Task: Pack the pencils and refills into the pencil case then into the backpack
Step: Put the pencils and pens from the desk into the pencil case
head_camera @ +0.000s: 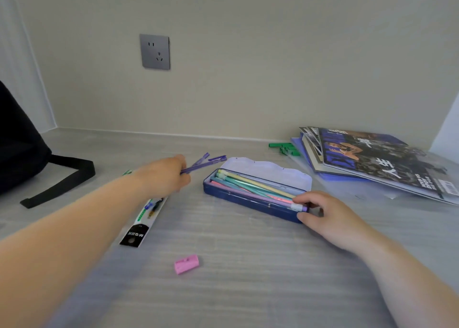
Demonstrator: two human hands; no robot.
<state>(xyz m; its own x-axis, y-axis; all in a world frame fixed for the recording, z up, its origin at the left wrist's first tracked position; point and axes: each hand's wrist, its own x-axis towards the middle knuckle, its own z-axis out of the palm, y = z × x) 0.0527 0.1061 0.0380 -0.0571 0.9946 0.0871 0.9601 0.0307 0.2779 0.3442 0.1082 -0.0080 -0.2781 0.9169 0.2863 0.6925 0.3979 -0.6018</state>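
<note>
An open blue pencil case (pixel 248 199) lies mid-table, its pale lid (pixel 268 172) folded back. Several pastel pencils (pixel 250 185) lie inside it. My right hand (pixel 323 214) grips the case's near right end, fingers on the pencil tips. My left hand (pixel 166 176) is closed on a bunch of purple pens (pixel 203 162), just left of the case. A refill packet (pixel 144 218) lies on the table under my left forearm. The black backpack (pixel 17 144) stands at the far left, its strap (pixel 62 178) trailing across the table.
A pink sharpener (pixel 186 264) lies near the front. A stack of magazines (pixel 372 161) sits at the right, with green pieces (pixel 285 148) beside it. The wall with a socket (pixel 155 52) runs along the back.
</note>
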